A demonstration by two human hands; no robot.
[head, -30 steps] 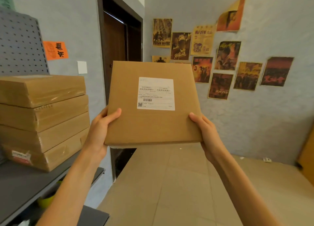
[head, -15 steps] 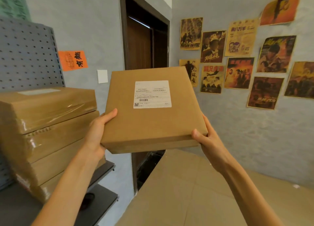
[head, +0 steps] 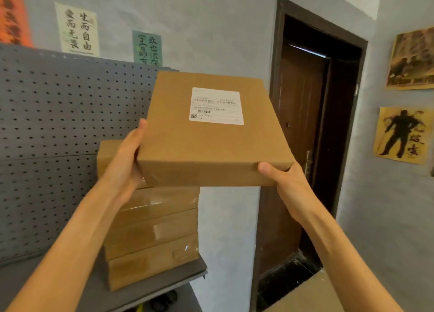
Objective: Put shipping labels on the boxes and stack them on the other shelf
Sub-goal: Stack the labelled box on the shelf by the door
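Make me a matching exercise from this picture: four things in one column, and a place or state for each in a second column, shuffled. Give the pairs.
Things:
1. labelled box
2. shipping label
3. stack of boxes
4. right hand

Places or states:
A. resting on the grey shelf
B. held in the air between the left hand and the other hand
C. gripping the near right corner of a box
D. stuck on a box's top face

Pairs: 1-B, 2-D, 3-A, 4-C
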